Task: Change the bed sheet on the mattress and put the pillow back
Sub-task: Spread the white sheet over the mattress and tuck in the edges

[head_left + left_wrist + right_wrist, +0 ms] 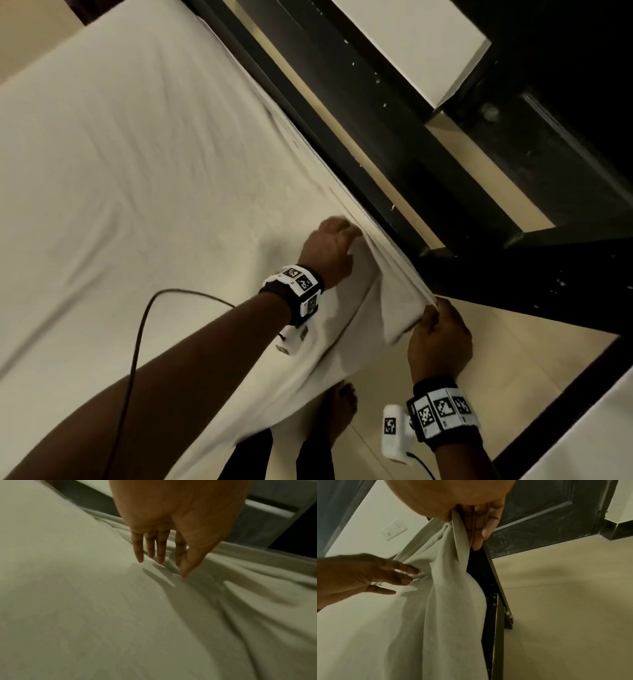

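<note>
A white bed sheet (120, 144) covers the mattress and hangs over its near right corner. My left hand (346, 236) lies on the sheet at the mattress edge. Its straight fingers (161, 553) press their tips into a crease of the sheet (102, 601). My right hand (433, 308) is off the corner and pinches a gathered fold of the sheet's edge (453, 540), holding it up and taut. In the right wrist view the left hand (399, 577) touches the same fold from the left. No pillow is in view.
A dark frame (342, 120) runs along the mattress's right side, with pale floor tiles (513, 359) beyond it. My bare foot (340, 407) stands beside the hanging sheet. A black cable (137, 342) loops over the bed. A wall socket (393, 529) and a dark door (539, 513) are nearby.
</note>
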`<move>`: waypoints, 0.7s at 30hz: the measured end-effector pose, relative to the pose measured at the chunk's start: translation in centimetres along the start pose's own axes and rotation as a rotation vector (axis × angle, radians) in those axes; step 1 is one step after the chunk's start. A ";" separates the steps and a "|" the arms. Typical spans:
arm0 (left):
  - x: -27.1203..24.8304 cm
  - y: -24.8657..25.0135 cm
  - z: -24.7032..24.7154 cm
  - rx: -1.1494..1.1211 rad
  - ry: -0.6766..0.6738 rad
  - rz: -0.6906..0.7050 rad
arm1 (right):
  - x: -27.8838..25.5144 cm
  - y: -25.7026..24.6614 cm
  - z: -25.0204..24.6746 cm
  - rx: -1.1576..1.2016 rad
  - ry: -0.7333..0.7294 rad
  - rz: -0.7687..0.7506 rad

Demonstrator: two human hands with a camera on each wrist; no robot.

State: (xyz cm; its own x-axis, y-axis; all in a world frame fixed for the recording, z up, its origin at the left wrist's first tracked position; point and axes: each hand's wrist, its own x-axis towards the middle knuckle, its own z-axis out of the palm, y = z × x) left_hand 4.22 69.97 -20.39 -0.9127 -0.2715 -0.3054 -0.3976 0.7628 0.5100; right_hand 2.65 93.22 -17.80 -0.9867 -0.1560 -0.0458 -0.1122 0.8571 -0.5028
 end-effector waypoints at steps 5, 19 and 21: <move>2.7 -2.7 -0.8 0.420 -0.258 0.138 | -0.6 -0.7 -0.7 -0.003 0.086 -0.100; 9.9 -4.3 -0.1 0.619 -0.235 0.327 | -1.6 -3.9 1.8 -0.159 0.104 -0.188; 9.9 -4.5 0.3 0.636 -0.206 0.317 | -3.1 -5.7 4.0 -0.115 -0.128 -0.379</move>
State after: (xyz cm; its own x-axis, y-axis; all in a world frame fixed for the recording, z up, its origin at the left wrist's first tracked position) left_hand -3.03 64.06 -25.97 -0.9134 0.0859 -0.3979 0.0706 0.9961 0.0531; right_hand 6.77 86.85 -18.20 -0.8512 -0.5246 0.0139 -0.4844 0.7753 -0.4052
